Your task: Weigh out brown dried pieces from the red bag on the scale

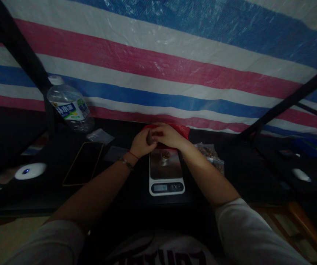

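Note:
My left hand (144, 143) and my right hand (169, 136) meet just beyond a kitchen scale (166, 171), above a red plastic bag (184, 130). Curled fingers of the left hand surround something dark and small that I cannot make out. The right hand's fingers are bent together over the left palm, and whatever they pinch is hidden. On the scale's metal plate stands a small round cup (165, 156) with brownish pieces in it. The lit display is too small to read surely.
Filled clear zip bags (208, 151) lie right of the scale. To the left are a phone (83, 163), a clear plastic bag (100, 136), a large bottle (71, 106) and a white mouse-shaped device (30, 171). Striped sheeting (158, 70) hangs behind; dark metal bars (291, 97) slant at both sides.

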Motion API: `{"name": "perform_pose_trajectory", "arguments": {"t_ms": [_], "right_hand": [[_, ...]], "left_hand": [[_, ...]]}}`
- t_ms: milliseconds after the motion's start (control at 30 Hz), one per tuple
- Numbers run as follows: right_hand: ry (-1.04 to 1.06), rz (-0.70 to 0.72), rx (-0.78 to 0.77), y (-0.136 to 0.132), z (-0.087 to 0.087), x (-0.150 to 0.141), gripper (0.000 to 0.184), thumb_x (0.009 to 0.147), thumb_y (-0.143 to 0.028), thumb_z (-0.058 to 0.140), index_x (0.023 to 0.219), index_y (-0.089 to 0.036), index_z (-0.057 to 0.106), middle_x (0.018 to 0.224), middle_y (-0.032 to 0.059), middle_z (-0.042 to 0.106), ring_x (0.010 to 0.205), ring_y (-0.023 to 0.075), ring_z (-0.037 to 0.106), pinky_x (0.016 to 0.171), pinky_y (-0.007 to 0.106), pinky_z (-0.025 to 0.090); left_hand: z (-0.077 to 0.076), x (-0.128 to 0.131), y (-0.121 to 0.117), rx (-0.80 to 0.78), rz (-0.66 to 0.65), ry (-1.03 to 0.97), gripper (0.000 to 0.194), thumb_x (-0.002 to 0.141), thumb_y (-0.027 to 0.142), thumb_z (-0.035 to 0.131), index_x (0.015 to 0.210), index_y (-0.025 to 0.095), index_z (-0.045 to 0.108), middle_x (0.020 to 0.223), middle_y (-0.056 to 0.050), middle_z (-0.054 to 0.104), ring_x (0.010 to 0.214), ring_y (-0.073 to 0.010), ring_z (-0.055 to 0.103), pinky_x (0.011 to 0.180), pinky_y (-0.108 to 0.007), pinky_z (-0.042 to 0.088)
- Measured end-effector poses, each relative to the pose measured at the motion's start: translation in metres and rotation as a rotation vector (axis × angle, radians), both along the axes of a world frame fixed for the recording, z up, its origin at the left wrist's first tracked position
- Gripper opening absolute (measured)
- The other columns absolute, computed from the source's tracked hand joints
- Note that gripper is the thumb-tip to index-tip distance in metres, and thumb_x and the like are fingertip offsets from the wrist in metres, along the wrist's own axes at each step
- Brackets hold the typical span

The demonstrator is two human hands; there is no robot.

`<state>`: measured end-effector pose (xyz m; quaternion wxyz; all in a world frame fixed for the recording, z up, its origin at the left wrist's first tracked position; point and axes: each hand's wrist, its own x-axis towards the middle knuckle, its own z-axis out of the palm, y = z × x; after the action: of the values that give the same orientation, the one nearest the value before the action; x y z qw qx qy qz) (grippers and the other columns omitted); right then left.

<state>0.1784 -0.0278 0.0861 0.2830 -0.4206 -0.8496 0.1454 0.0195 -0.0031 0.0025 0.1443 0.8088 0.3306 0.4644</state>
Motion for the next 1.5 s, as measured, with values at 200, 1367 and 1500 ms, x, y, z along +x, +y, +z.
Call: {"name": "perform_pose_trajectory", "arguments": {"t_ms": [200,1367,1500], "right_hand": [[0.407,-0.254,0.044,-0.023,-0.032,0.044,0.021,0.089,-0.030,0.050,0.089,-0.019,0.069,0.091,0.0040,0.068,0.090,0.0172,0.062,0.086,0.033,0.046],[-0.457,-0.077,-0.233,0.032,-0.053,0.008,0.029,0.077,-0.013,0.059,0.104,-0.015,0.069,0.102,0.0087,0.071,0.088,0.0195,0.064,0.076,0.025,0.045],[-0.457,-0.062,-0.253,0.031,-0.054,-0.002,0.032,0.075,-0.014,0.063,0.106,-0.014,0.068,0.103,0.0094,0.070,0.088,0.0196,0.064,0.076,0.024,0.045]], "left_hand": [[-0.002,0.000,0.001,-0.126,-0.001,-0.034,0.045,0.071,0.029,0.066,0.112,0.016,0.052,0.102,-0.006,0.062,0.091,-0.0207,0.062,0.083,-0.034,0.051],[-0.012,-0.008,0.016,-0.226,0.097,-0.283,0.027,0.074,0.029,0.058,0.100,0.019,0.054,0.089,-0.003,0.063,0.082,-0.0177,0.062,0.078,-0.030,0.050],[-0.012,-0.008,0.016,-0.235,0.086,-0.273,0.025,0.076,0.030,0.058,0.098,0.019,0.055,0.088,-0.002,0.062,0.080,-0.0172,0.062,0.075,-0.029,0.050]]}}
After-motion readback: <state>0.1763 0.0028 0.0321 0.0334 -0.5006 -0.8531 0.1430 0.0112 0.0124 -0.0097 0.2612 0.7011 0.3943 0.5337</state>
